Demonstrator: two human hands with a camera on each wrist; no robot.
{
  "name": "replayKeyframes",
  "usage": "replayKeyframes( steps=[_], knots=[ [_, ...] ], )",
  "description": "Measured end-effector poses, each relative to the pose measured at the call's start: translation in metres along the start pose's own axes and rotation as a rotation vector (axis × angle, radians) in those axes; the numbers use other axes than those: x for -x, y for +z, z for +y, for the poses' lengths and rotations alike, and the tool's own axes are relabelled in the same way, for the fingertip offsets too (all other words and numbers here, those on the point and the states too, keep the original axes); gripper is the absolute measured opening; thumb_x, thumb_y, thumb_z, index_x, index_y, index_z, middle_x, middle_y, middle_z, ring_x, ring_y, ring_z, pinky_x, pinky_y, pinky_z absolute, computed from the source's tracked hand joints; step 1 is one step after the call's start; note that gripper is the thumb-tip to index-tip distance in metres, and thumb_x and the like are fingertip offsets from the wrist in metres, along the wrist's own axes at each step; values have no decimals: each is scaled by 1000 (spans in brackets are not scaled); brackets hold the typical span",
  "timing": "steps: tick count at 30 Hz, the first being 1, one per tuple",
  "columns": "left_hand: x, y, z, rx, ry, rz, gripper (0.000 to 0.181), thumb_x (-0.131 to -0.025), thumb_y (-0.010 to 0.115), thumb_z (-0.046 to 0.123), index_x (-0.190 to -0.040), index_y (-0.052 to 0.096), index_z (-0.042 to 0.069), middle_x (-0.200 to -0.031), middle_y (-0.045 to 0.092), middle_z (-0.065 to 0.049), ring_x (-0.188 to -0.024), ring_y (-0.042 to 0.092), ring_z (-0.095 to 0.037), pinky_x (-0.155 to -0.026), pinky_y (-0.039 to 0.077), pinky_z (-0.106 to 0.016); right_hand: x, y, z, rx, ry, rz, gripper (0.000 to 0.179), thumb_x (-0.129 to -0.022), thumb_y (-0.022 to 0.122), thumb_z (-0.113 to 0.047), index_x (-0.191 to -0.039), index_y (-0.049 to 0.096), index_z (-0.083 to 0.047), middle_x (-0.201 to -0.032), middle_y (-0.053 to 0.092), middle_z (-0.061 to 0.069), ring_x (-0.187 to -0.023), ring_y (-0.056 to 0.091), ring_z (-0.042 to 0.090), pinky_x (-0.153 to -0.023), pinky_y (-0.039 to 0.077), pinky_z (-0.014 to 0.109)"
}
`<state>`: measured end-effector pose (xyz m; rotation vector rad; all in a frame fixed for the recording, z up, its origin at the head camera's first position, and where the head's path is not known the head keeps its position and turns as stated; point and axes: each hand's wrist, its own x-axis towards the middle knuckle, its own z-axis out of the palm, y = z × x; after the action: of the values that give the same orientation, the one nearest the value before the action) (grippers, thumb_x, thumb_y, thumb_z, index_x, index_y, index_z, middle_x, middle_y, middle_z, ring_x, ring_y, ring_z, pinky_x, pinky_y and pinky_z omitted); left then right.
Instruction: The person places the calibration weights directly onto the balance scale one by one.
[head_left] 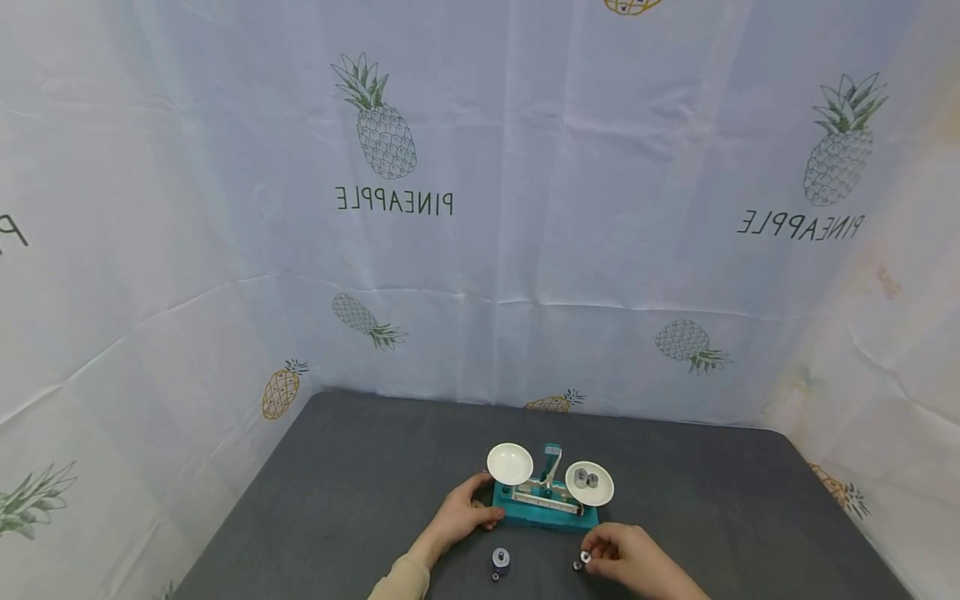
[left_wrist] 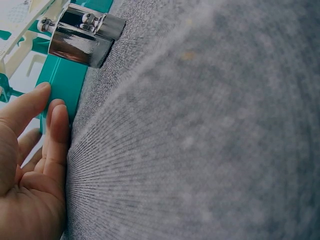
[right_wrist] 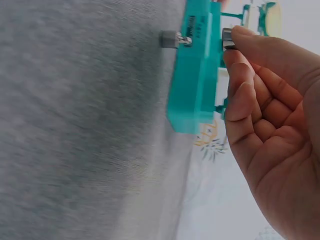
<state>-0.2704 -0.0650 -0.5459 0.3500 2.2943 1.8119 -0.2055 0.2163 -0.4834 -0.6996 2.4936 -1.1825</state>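
Note:
A teal balance scale (head_left: 551, 517) with two cream pans stands on the dark table. My left hand (head_left: 458, 512) holds the left end of its base, thumb at the front corner and fingers round the side. Between thumb and fingertips, my right hand (head_left: 630, 557) pinches a small metal weight (right_wrist: 228, 39), raised in front of the base's right end. Another small weight (right_wrist: 169, 39), with a knob, stands on the table just below it. Two weights (head_left: 587, 478) sit in the right pan (head_left: 600, 497); the left pan (head_left: 510, 460) holds nothing.
A large shiny weight (head_left: 501, 558) stands on the table in front of the scale's left part, with a small weight (head_left: 496, 576) before it. Pineapple-print cloth (head_left: 525, 250) hangs behind and at both sides of the grey tabletop (head_left: 375, 442).

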Motion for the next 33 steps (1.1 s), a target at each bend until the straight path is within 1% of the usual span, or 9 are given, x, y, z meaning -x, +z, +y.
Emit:
replayKeyframes(
  steps=[3, 5, 6, 9, 13, 18, 26, 31, 33],
  knots=[
    [1, 0, 2, -2, 6, -1, 58, -72, 70, 17, -123, 44, 6, -82, 61, -10, -54, 56, -10, -51, 47, -25, -1, -4, -4, 41, -10, 54, 18, -78, 63, -25, -87, 62, -10, -74, 59, -8, -63, 49, -5, -53, 43, 19],
    [5, -1, 10, -1, 10, -3, 58, -72, 69, 16, -123, 44, 3, -79, 62, -13, -54, 56, -11, -51, 48, -26, -1, -7, -6, 59, -19, 89, 17, -78, 63, -25, -87, 62, -11, -74, 58, -8, -63, 49, -5, -53, 43, 19],
    [6, -1, 11, 0, 12, -3, 58, -73, 69, 15, -123, 44, 2, -77, 62, -14, -54, 56, -11, -51, 48, -26, -1, -8, -7, 70, -13, 104, 17, -78, 63, -26, -88, 62, -12, -74, 58, -8, -62, 49, -5, -53, 43, 19],
    [6, -1, 12, -5, 9, -3, 58, -73, 69, 15, -123, 43, 2, -77, 63, -14, -54, 56, -11, -52, 47, -26, -2, -13, -11, 102, -13, 159, 18, -79, 62, -28, -89, 61, -13, -75, 58, -8, -62, 49, -5, -53, 43, 19],
    [2, 0, 3, -13, 7, -7, 61, -72, 70, 19, -124, 43, 5, -81, 62, -9, -54, 56, -9, -52, 47, -24, -4, -19, -16, 133, 9, 240, 19, -79, 61, -29, -91, 61, -14, -77, 58, -6, -62, 48, -5, -53, 43, 18],
    [1, -1, 0, -6, 8, -7, 61, -71, 70, 19, -124, 43, 4, -83, 61, -11, -54, 56, -9, -52, 48, -25, -8, -23, -20, 156, 46, 334, 17, -79, 62, -29, -91, 61, -17, -75, 57, -6, -60, 46, -3, -52, 41, 18],
    [0, -1, 1, -12, -1, -3, 61, -71, 71, 20, -124, 43, 5, -81, 62, -9, -54, 56, -10, -52, 47, -25, -20, -24, -20, 169, 107, 420, 18, -76, 65, -25, -91, 61, -17, -75, 57, -6, -59, 44, -1, -52, 39, 18],
    [-1, -1, -1, -13, -5, -1, 61, -71, 71, 20, -123, 43, 5, -74, 63, -9, -54, 56, -10, -51, 47, -25, -26, -24, -19, 187, 155, 445, 17, -75, 66, -25, -89, 62, -18, -74, 57, -7, -58, 43, 0, -51, 38, 18],
    [-1, -1, -1, -12, -3, -4, 61, -71, 71, 19, -124, 43, 5, -76, 62, -9, -54, 56, -10, -52, 47, -25, -28, -24, -19, 193, 164, 450, 16, -75, 67, -26, -88, 62, -18, -74, 57, -7, -57, 42, 1, -51, 37, 18]
  ],
)
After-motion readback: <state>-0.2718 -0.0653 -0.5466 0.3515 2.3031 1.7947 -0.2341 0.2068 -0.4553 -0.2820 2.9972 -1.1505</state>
